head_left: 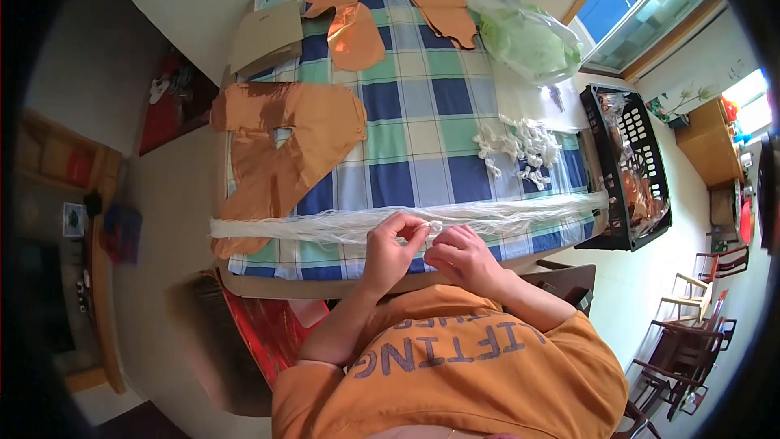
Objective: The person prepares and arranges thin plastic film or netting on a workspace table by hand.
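Stretched across the near side of the bed-like surface is a long bundle of white strings (341, 226). Over its middle, my left hand (392, 250) pinches a small looped piece of white string (436, 226) between thumb and forefinger. My right hand (469, 260) is closed against the other side of that piece, fingers curled; its fingertips are partly hidden. Further back to the right lies a loose pile of knotted white strings (528, 145). A large copper-coloured foil sheet (301, 142) with a cut-out lies at the left, partly under the bundle's left end.
More copper-coloured foil shapes (356, 36) lie at the back, beside a cardboard piece (264, 36). A pale green plastic bag (528, 41) rests at the back right. Beyond the right edge stands a black crate (626, 167) with wrapped copper-coloured items. Chairs (691, 349) stand at far right.
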Motion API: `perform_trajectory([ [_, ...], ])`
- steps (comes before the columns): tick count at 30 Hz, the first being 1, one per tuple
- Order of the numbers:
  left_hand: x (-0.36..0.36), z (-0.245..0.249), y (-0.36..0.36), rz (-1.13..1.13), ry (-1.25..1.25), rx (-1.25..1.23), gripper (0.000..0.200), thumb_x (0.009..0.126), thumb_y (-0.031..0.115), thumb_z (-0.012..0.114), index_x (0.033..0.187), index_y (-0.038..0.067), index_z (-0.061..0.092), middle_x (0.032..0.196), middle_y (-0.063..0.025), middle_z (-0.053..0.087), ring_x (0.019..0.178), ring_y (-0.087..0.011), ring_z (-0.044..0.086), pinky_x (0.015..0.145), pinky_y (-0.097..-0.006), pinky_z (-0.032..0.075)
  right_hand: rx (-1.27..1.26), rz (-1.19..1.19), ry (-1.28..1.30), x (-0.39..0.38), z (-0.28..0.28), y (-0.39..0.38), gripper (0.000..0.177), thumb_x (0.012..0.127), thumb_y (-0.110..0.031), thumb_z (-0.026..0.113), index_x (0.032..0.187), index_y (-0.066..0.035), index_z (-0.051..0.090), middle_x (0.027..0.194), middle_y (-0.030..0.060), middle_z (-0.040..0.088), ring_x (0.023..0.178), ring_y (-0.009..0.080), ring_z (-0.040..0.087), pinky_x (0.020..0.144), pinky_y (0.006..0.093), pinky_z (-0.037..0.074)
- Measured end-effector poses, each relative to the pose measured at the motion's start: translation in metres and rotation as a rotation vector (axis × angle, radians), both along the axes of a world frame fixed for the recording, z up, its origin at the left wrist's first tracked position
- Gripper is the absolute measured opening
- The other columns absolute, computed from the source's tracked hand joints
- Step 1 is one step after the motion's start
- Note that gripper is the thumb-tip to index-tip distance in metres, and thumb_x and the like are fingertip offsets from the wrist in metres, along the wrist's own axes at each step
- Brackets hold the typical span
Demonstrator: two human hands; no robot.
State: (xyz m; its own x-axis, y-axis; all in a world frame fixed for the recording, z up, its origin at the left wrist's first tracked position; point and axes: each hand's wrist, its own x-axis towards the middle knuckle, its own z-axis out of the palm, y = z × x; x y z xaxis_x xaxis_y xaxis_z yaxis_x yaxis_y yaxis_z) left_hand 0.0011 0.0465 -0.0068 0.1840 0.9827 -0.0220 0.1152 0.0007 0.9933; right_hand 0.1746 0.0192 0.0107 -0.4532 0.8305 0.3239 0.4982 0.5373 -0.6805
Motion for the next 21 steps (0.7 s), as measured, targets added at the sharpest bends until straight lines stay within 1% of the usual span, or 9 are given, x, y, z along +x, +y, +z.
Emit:
perform_trajectory([
  [2, 0.000, 0.004, -0.001, -0.106, 0.045, 0.030, 0.008, 0.082, 0.005, 0.070, 0.086, 0.001, 0.065, 0.078, -0.0030, 0.066, 0.073, -0.0079, 0.061, 0.068, -0.0225, 0.049, 0.058, -0.001, -0.064, 0.002, 0.018, 0.004, 0.012, 0.075, -0.003, 0.069, 0.084, -0.006, 0.063, 0.082, 0.0083, 0.057, 0.078, 0.0266, 0.056, 0.070, 0.0355, 0.043],
  [4, 0.002, 0.008, -0.004, -0.218, 0.078, 0.037, 0.009, 0.082, 0.004, 0.070, 0.087, -0.001, 0.065, 0.081, -0.0026, 0.067, 0.076, -0.0073, 0.061, 0.071, -0.0221, 0.050, 0.024, -0.060, 0.027, 0.010, 0.019, 0.023, 0.011, 0.075, -0.001, 0.068, 0.084, -0.005, 0.063, 0.083, 0.0086, 0.057, 0.079, 0.0270, 0.056, 0.070, 0.0352, 0.044],
  [8, 0.002, 0.006, -0.006, -0.274, -0.157, -0.085, 0.009, 0.083, 0.002, 0.069, 0.090, -0.003, 0.066, 0.087, -0.0031, 0.068, 0.081, -0.0074, 0.062, 0.075, -0.0224, 0.051, -0.222, -0.122, 0.230, 0.013, -0.010, 0.032, 0.010, 0.077, -0.003, 0.066, 0.086, -0.005, 0.061, 0.084, 0.0097, 0.056, 0.081, 0.0306, 0.056, 0.074, 0.0383, 0.044],
  [10, 0.002, -0.008, -0.004, -0.165, -0.245, -0.136, 0.009, 0.084, 0.005, 0.069, 0.091, -0.001, 0.066, 0.086, -0.0030, 0.068, 0.079, -0.0075, 0.063, 0.073, -0.0225, 0.051, -0.318, -0.183, 0.201, 0.009, -0.029, 0.019, 0.008, 0.078, -0.003, 0.066, 0.084, -0.005, 0.060, 0.084, 0.0091, 0.056, 0.080, 0.0299, 0.056, 0.073, 0.0383, 0.044],
  [11, 0.002, -0.008, -0.002, -0.114, -0.288, -0.164, 0.009, 0.084, 0.006, 0.069, 0.091, 0.000, 0.067, 0.085, -0.0029, 0.069, 0.078, -0.0075, 0.064, 0.072, -0.0225, 0.051, -0.233, -0.146, 0.146, 0.005, -0.027, 0.014, 0.009, 0.078, -0.004, 0.066, 0.084, -0.006, 0.060, 0.083, 0.0085, 0.056, 0.080, 0.0291, 0.056, 0.073, 0.0380, 0.043],
  [12, 0.001, -0.003, -0.001, -0.078, -0.169, -0.186, 0.009, 0.083, 0.005, 0.069, 0.090, 0.000, 0.067, 0.084, -0.0038, 0.068, 0.074, -0.0089, 0.064, 0.070, -0.0230, 0.050, -0.146, -0.111, 0.091, 0.003, -0.023, 0.009, 0.009, 0.078, -0.005, 0.067, 0.084, -0.007, 0.060, 0.082, 0.0079, 0.055, 0.079, 0.0283, 0.056, 0.072, 0.0376, 0.043],
  [15, 0.002, 0.000, 0.004, -0.048, 0.107, 0.084, 0.007, 0.083, 0.004, 0.068, 0.089, 0.000, 0.066, 0.081, -0.0047, 0.067, 0.071, -0.0103, 0.063, 0.067, -0.0238, 0.050, -0.006, -0.067, -0.055, 0.002, 0.002, 0.005, 0.010, 0.079, -0.009, 0.068, 0.085, -0.010, 0.061, 0.079, 0.0055, 0.054, 0.077, 0.0254, 0.054, 0.070, 0.0356, 0.040],
  [18, 0.000, 0.006, 0.003, -0.208, 0.147, 0.270, 0.006, 0.083, 0.003, 0.067, 0.088, 0.000, 0.066, 0.079, -0.0055, 0.066, 0.069, -0.0114, 0.063, 0.065, -0.0244, 0.049, 0.054, -0.072, -0.068, 0.010, 0.016, 0.019, 0.008, 0.079, -0.008, 0.067, 0.084, -0.008, 0.061, 0.077, 0.0060, 0.054, 0.077, 0.0259, 0.054, 0.069, 0.0363, 0.040],
  [21, 0.002, -0.002, 0.000, -0.230, -0.064, 0.093, 0.004, 0.084, 0.001, 0.066, 0.086, -0.001, 0.065, 0.081, -0.0027, 0.065, 0.072, -0.0089, 0.060, 0.068, -0.0240, 0.050, -0.197, -0.153, 0.176, 0.013, 0.003, 0.032, 0.006, 0.080, -0.005, 0.065, 0.084, -0.005, 0.060, 0.076, 0.0079, 0.053, 0.075, 0.0278, 0.054, 0.067, 0.0371, 0.041],
])
